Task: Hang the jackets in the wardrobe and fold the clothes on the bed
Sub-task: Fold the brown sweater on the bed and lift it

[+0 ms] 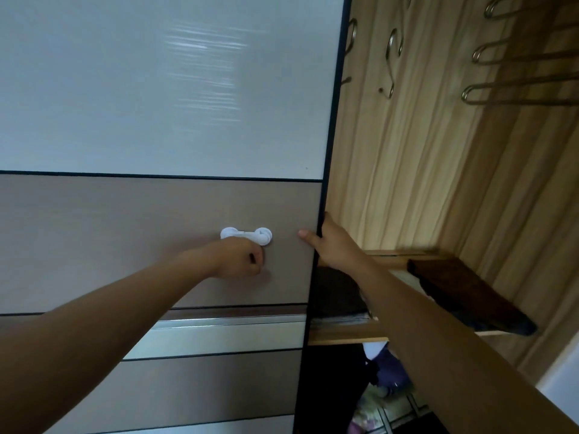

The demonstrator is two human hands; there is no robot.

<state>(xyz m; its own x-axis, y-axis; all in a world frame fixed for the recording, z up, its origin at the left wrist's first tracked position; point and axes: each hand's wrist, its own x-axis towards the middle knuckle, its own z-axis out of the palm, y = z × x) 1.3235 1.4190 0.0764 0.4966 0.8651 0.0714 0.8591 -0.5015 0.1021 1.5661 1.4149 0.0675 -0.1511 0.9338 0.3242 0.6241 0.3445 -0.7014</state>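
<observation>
Wardrobe fills the view, its sliding door covering the left and middle: a pale glossy panel at twelve o'clock, a matte taupe band below it, then a silver strip and more taupe toward six o'clock, each divided by thin dark lines. A white plastic latch sits on the taupe band just left of centre. The left hand is curled into a loose fist pressed against the door directly under the latch, touching it; whether the fingers hold anything cannot be told. The right hand clasps the door's dark vertical edge, thumb on the front face and fingers wrapped behind. At three o'clock of that edge the interior stands open, lined in striped light wood. Metal hangers hang empty at one to two o'clock, with clear room beneath them. A wooden shelf at four o'clock carries dark folded clothes, and more fabric lies bunched below it near five o'clock. No jackets or bed appear.
</observation>
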